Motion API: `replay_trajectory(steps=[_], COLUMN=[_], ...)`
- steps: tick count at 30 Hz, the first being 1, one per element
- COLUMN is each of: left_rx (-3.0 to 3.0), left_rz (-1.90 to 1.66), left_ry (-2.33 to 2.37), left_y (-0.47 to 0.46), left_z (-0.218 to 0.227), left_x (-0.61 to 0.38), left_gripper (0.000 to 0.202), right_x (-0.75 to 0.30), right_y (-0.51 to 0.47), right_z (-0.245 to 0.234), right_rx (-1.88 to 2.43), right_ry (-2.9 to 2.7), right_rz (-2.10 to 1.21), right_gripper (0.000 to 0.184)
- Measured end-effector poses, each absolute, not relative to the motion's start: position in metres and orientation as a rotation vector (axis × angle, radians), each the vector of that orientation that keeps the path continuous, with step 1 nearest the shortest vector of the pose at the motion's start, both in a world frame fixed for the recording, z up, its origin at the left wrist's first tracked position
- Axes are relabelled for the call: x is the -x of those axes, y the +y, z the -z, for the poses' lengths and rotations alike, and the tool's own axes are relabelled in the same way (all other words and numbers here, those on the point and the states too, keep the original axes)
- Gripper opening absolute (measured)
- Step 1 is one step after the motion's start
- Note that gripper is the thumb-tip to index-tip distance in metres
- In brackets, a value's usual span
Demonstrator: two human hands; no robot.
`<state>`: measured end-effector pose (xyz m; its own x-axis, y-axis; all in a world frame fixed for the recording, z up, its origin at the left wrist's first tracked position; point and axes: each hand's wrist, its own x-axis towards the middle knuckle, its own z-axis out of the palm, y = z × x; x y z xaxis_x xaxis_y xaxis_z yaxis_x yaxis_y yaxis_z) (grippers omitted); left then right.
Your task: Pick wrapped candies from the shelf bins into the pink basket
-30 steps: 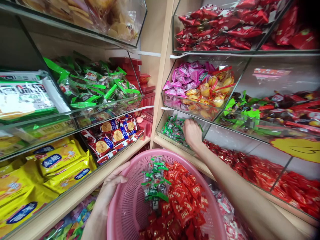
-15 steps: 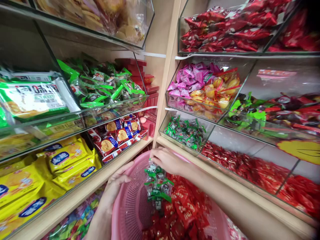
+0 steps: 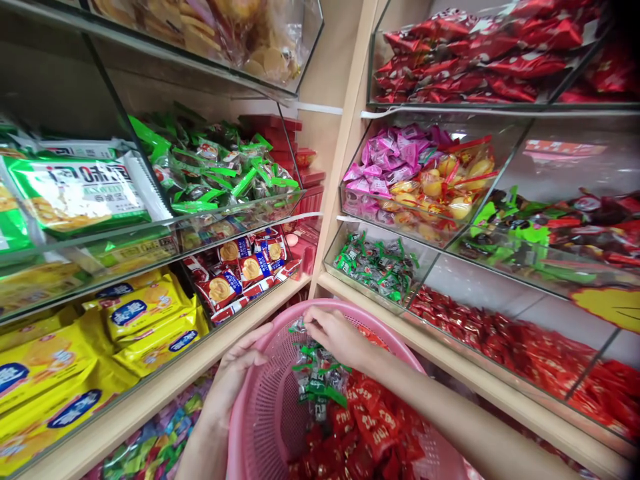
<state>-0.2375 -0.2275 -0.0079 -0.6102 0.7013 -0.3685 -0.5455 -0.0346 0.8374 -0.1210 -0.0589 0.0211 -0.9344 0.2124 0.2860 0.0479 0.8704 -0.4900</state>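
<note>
The lower part of the pink plastic basket (image 3: 260,413) is cut off by the bottom edge, and its far rim is hidden behind the right forearm. The palm of the left hand (image 3: 234,373) is hidden too; only its back and thumb are seen.

White characters are printed on the red-wrapped candies (image 3: 373,427) in the basket, but they are too small to be read. Large dark characters are carried on a green-and-white packet (image 3: 80,193) on the left shelf, and blue oval labels on the yellow packets (image 3: 145,313) below it; none can be made out.

The basket's near rim is clasped by the left hand, thumb laid over the edge. The right hand (image 3: 336,333) is held palm down inside the basket, fingers bent together on top of the green-wrapped candies (image 3: 317,383) heaped against the red ones. Whether a candy is pinched cannot be told. A glass bin (image 3: 365,290) of the same green candies is seen just above.
</note>
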Motion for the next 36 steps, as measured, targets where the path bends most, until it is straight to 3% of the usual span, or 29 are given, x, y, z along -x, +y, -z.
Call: replay_trajectory(steps=[7, 10, 23, 36], left_rx=[-0.146, -0.14, -0.164, -0.148], left_rz=[-1.787, -1.776, -1.754, -1.732], left_ry=[1.31, 1.312, 1.366, 1.342], left_y=[-0.227, -0.227, -0.227, -0.225], left_z=[0.002, 0.0, 0.0, -0.008], left_x=[0.235, 0.234, 0.234, 0.233], left_gripper=[0.067, 0.071, 0.06, 0.071], right_x=[0.113, 0.115, 0.126, 0.123], right_y=[-0.083, -0.09, -0.09, -0.091], right_z=[-0.002, 0.008, 0.015, 0.007], right_rx=[0.057, 0.047, 0.008, 0.032], right_ry=[-2.957, -2.938, -2.87, -2.912], right_rz=[0.2, 0.409, 0.394, 0.315], right_gripper=[0.015, 0.011, 0.007, 0.012])
